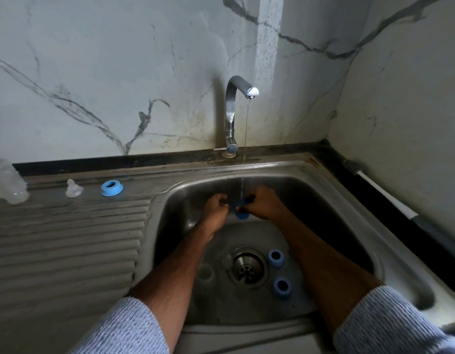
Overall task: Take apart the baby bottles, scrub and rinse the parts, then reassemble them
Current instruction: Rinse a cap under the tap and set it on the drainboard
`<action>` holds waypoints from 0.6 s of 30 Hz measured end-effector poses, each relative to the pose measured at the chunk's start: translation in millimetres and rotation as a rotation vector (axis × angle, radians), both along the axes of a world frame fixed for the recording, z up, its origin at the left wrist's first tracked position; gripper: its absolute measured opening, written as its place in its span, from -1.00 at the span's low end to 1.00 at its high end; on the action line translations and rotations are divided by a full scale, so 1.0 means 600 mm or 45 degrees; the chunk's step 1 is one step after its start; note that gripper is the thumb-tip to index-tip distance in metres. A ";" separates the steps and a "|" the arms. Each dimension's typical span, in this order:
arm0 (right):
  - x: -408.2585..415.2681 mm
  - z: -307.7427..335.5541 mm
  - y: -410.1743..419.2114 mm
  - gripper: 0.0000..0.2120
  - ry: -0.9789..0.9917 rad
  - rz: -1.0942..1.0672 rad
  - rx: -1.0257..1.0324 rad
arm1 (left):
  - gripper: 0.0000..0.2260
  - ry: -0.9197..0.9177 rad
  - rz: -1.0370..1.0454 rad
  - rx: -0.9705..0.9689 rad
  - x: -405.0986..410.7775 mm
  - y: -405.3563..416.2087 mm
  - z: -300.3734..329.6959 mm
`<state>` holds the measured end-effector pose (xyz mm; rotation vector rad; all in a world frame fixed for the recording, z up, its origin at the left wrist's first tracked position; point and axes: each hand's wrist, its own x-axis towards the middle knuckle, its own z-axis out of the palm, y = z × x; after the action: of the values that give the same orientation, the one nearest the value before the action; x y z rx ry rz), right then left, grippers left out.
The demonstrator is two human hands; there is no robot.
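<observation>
Between both hands [243, 206] (curled): blue ring [241, 214].

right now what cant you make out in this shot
- Blue part, head view: mostly covered by both hands, left and right, so its shape is unclear.
- Clear bottle: cut off by the left edge.
- Brush handle: runs out of frame on the right.
- Clear piece in sink: too faint to identify.
</observation>
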<state>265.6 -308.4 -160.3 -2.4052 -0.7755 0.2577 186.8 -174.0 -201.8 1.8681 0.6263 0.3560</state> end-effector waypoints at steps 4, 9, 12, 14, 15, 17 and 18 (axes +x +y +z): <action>-0.016 0.008 0.005 -0.54 -0.030 -0.031 0.170 | -0.61 -0.069 -0.158 0.016 -0.007 -0.015 0.009; -0.030 0.031 -0.009 -0.68 0.261 0.141 0.228 | -0.62 -0.241 -0.041 0.201 -0.014 -0.012 0.024; -0.030 0.035 -0.008 -0.51 0.215 -0.061 0.305 | -0.62 -0.279 -0.138 0.294 -0.014 -0.023 0.030; -0.035 0.031 -0.002 -0.52 0.049 0.065 0.247 | -0.65 -0.272 -0.162 0.312 -0.016 -0.029 0.035; -0.038 0.029 -0.001 -0.56 0.069 0.141 0.265 | -0.66 -0.276 -0.146 0.309 -0.017 -0.025 0.036; -0.034 0.027 -0.007 -0.64 0.283 0.142 0.287 | -0.62 -0.288 -0.141 0.286 -0.019 -0.016 0.038; -0.031 0.026 -0.010 -0.59 0.362 0.090 0.342 | -0.58 -0.283 -0.159 0.285 -0.019 -0.016 0.039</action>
<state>246.8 -314.5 -144.7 -2.0360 -0.7143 0.4806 175.2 -183.3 -178.2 2.0335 0.3276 0.5612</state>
